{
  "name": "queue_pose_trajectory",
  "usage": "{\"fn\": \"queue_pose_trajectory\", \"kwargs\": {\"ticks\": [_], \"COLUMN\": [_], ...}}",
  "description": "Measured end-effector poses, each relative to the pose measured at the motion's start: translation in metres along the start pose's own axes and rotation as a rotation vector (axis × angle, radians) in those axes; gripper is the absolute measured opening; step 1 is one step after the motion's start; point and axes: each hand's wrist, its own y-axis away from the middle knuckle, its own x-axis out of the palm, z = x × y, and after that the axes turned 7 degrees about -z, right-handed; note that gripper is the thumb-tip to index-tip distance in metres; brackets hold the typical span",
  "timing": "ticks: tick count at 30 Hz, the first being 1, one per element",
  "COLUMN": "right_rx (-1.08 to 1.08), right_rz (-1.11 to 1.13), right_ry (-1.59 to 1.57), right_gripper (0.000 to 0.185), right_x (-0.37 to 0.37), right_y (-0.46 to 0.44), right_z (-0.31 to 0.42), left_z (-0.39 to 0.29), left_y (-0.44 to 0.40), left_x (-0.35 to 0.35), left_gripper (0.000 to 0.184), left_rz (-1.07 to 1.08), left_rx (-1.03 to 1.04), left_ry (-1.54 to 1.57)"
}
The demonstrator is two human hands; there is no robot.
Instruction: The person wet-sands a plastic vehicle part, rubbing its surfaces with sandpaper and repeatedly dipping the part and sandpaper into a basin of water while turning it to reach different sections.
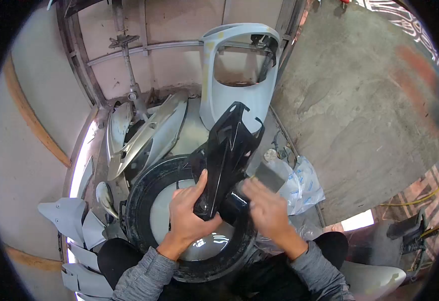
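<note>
A glossy black plastic panel (224,155) is tilted over a round black tub (144,220) that has cloudy liquid in it. My left hand (189,208) grips the panel's lower end, with the thumb along its face. At the panel's lower right side, my right hand (267,208) is closed and slightly blurred by motion. It holds a grey flat pad (270,176), also blurred, whose upper part sticks out above the fingers.
A large pale grey frame-shaped panel (208,95) stands behind the tub. Silver curved panels (154,133) lean at the left, with grey pieces (69,218) below them. A plastic bag (302,185) lies at the right, beside a concrete slab (350,125).
</note>
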Motion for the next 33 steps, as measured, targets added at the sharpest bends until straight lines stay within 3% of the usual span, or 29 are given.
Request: {"fn": "queue_pose_trajectory", "kwargs": {"ticks": [1, 3, 5, 7, 9, 13, 16, 26, 32, 33], "right_rx": [0.100, 0.042, -0.191, -0.107, 0.195, 0.357, 0.299, 0.194, -0.149, -0.122], "right_rz": [-0.045, -0.054, 0.006, -0.062, -0.104, -0.218, -0.229, -0.219, -0.042, 0.009], "right_ry": [-0.032, 0.041, 0.109, -0.044, -0.074, -0.266, -0.250, -0.212, 0.179, 0.262], "right_gripper": [0.038, 0.039, 0.039, 0.041, 0.039, 0.039, 0.040, 0.036, 0.040, 0.041], "right_x": [0.002, 0.000, -0.011, -0.008, -0.021, -0.037, -0.039, -0.037, -0.017, -0.013], "right_y": [-0.001, 0.002, 0.001, 0.002, 0.000, -0.007, -0.008, -0.003, 0.001, 0.004], "right_z": [-0.014, -0.005, 0.026, -0.005, -0.021, -0.012, 0.000, 0.007, 0.019, 0.033], "left_z": [0.000, -0.002, 0.002, 0.004, 0.008, 0.011, 0.016, 0.023, 0.016, 0.015], "left_y": [0.001, -0.002, -0.001, 0.000, 0.001, -0.001, 0.002, 0.007, 0.006, 0.007], "left_x": [-0.001, -0.002, 0.000, -0.003, -0.005, -0.005, 0.000, 0.004, 0.004, 0.005], "left_gripper": [0.090, 0.090, 0.091, 0.091, 0.092, 0.094, 0.093, 0.094, 0.092, 0.092], "left_rz": [0.002, -0.034, -0.058, -0.061, -0.082, -0.153, -0.197, -0.233, -0.153, -0.156], "left_rx": [-0.001, 0.008, 0.041, 0.060, 0.054, 0.129, 0.222, 0.248, 0.290, 0.291], "left_ry": [0.001, 0.019, -0.001, 0.042, 0.073, 0.151, 0.160, 0.145, 0.014, 0.014]}}
